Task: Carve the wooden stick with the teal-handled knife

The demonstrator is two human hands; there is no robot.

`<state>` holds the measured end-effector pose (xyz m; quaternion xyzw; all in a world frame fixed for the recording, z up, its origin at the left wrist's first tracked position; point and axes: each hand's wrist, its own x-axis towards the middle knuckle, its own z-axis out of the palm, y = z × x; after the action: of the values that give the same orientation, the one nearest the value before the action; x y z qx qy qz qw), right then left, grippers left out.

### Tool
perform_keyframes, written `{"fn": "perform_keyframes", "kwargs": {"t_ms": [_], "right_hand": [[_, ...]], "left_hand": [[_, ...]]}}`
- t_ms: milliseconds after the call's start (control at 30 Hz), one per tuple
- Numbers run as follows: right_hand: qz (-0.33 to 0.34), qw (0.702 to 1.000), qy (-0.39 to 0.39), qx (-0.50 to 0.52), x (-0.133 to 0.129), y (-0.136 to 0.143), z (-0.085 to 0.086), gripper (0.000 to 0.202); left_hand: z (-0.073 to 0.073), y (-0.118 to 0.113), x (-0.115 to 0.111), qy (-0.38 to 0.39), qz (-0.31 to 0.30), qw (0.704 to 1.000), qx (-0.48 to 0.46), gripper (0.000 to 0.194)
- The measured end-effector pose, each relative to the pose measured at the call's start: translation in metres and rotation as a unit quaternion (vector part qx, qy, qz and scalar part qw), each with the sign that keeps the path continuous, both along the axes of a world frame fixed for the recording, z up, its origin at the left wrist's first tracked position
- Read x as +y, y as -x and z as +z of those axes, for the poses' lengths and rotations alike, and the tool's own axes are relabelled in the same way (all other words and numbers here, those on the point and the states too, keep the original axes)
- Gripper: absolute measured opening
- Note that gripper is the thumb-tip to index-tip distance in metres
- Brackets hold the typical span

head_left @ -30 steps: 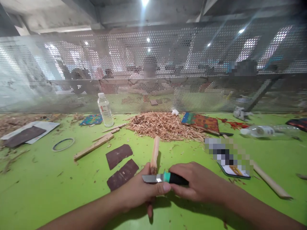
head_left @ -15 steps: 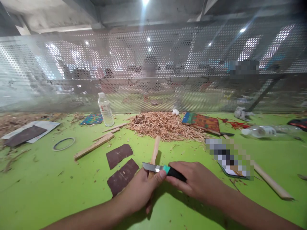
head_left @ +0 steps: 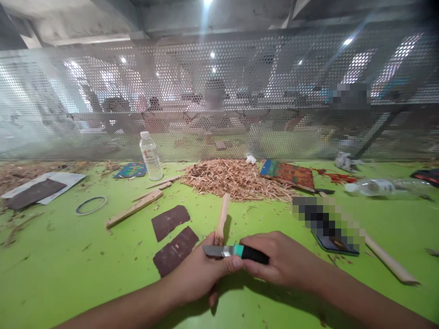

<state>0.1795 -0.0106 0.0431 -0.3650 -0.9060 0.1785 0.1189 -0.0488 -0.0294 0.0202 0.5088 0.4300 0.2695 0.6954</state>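
Note:
My left hand (head_left: pixel 199 272) is closed around the lower part of a light wooden stick (head_left: pixel 222 217), which points away from me over the green table. A utility knife (head_left: pixel 252 253) with a black and teal handle is gripped in my right hand (head_left: pixel 283 258). Its blade lies across the stick just above my left hand, pointing left. My left thumb touches the knife near the teal collar. Two brown sandpaper pieces (head_left: pixel 170 222) lie left of the stick.
Wood shavings (head_left: pixel 229 179) are heaped beyond the stick. An upright bottle (head_left: pixel 151 157), a ring (head_left: pixel 91 205) and a wooden piece (head_left: pixel 135 209) are on the left. A phone (head_left: pixel 336 242), a lying bottle (head_left: pixel 377 187) and a rod (head_left: pixel 391 260) are on the right. A perforated screen (head_left: pixel 185 91) stands behind.
The knife and its blade have moved slightly toward me along the stick, with my right hand. More of the stick shows beyond the blade.

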Motion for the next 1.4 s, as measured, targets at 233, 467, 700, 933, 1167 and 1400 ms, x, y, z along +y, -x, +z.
{"fn": "perform_keyframes", "kwargs": {"t_ms": [233,467,700,933,1167,1400], "right_hand": [[-0.061,0.997,-0.04,-0.012,-0.006,0.006,-0.004,0.029],[-0.006,1.0,-0.008,0.004,-0.002,0.003,0.002,0.037],[-0.01,1.0,-0.015,-0.002,-0.004,0.004,0.003,0.037],[-0.093,0.994,-0.053,-0.033,-0.009,0.009,-0.002,0.03],[-0.018,1.0,-0.002,-0.004,-0.001,0.003,0.004,0.031],[-0.024,0.999,-0.018,-0.018,-0.002,0.001,0.005,0.034]], "left_hand": [[0.003,-0.002,-0.001,-0.03,0.004,0.999,0.044,0.052],[0.006,0.001,0.001,-0.016,-0.021,1.0,0.01,0.062],[0.003,0.001,0.001,0.001,0.003,1.0,-0.005,0.065],[0.005,-0.005,0.003,-0.044,0.008,0.998,0.038,0.053],[0.011,0.001,0.007,0.015,-0.011,1.0,-0.003,0.06],[0.011,-0.001,0.004,0.01,0.018,1.0,0.012,0.061]]}}
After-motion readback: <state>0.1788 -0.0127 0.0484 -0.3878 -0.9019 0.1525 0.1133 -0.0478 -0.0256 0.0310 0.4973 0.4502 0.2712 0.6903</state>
